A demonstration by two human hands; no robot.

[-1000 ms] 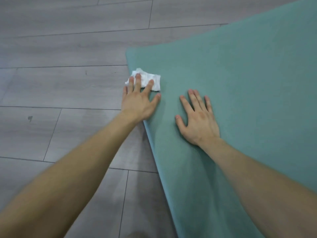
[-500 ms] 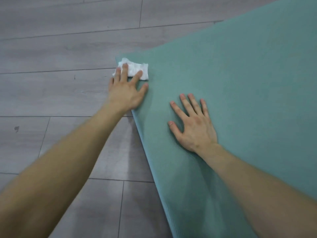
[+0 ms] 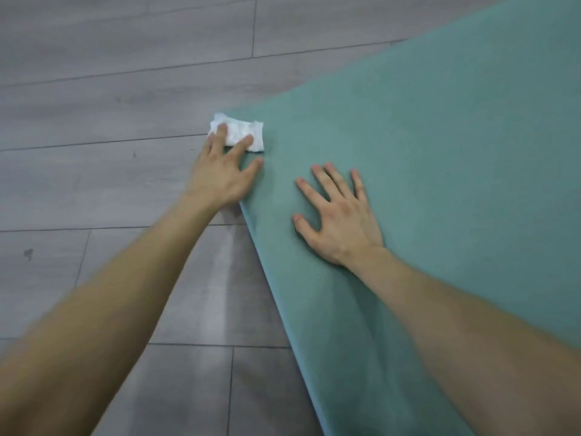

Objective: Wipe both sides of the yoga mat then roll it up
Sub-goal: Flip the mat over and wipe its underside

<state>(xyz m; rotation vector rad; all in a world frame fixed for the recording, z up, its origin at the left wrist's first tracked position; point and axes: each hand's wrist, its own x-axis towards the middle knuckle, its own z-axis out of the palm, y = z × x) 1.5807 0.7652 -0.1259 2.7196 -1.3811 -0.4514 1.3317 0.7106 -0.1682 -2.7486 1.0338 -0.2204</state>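
Note:
A teal yoga mat (image 3: 440,158) lies unrolled flat on the floor and fills the right half of the view. A crumpled white wipe (image 3: 242,133) sits on the mat's far left corner. My left hand (image 3: 221,176) presses on the wipe with straight, spread fingers, its palm over the mat's left edge. My right hand (image 3: 338,215) lies flat on the mat a little to the right, fingers spread, holding nothing.
Grey wood-plank floor (image 3: 110,105) surrounds the mat on the left and at the back. A small dark mark (image 3: 29,253) shows on a plank at the left.
My left hand has slid the wipe along the mat's left edge to its far corner. My right hand has stayed flat on the mat.

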